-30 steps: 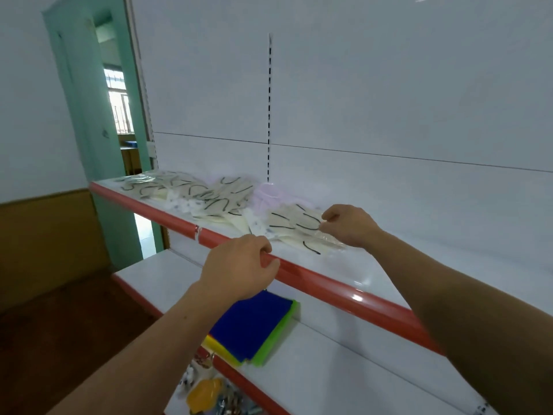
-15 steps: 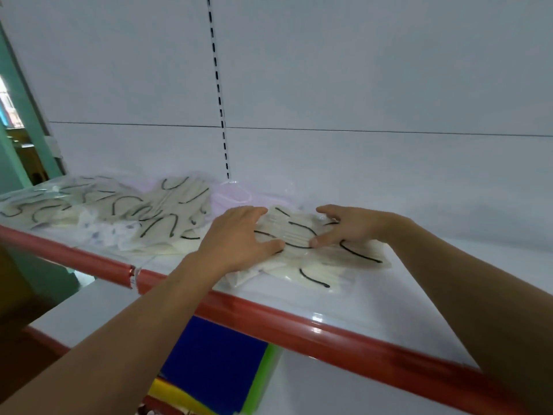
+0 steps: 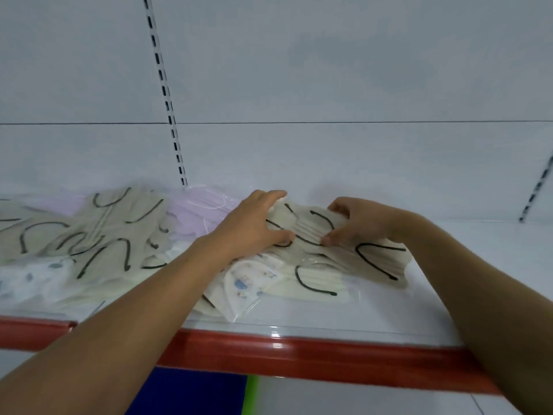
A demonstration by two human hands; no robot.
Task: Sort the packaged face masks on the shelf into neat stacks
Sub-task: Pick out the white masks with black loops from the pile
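White sheet-metal back panel (image 3: 329,70) rises behind the shelf (image 3: 449,295) and fills the upper half of the view. The shelf itself is a glossy white board, bare toward its right end. A red edge strip (image 3: 329,351) runs along the shelf's front lip.

On the left part of the shelf lies a loose heap of beige masks (image 3: 98,244) in clear wrappers, their black ear loops crossing in every direction. At the middle of the shelf sits a smaller pile of beige masks (image 3: 323,280), fanned out and not squared up.

On top of that middle pile is the top beige packet (image 3: 308,232). The left hand (image 3: 254,226) grasps its left end, fingers hooked over the edge farther from the shelf's front and thumb pressed on the nearer side. The right hand (image 3: 356,223) grasps its right end, fingers curled over the far edge and thumb pinching from the front. Both forearms reach in over the shelf's front lip.

Toward the back of the shelf, between heap and pile, lie lilac mask packets (image 3: 203,205). Nearer the shelf's front, a white printed mask packet (image 3: 248,283) pokes out beside the left forearm.

Below the shelf show a blue sheet (image 3: 191,393) and a green edge (image 3: 251,393). Two slotted uprights, one (image 3: 167,100) above the shelf's middle and one (image 3: 538,190) at its right end, cross the panel.
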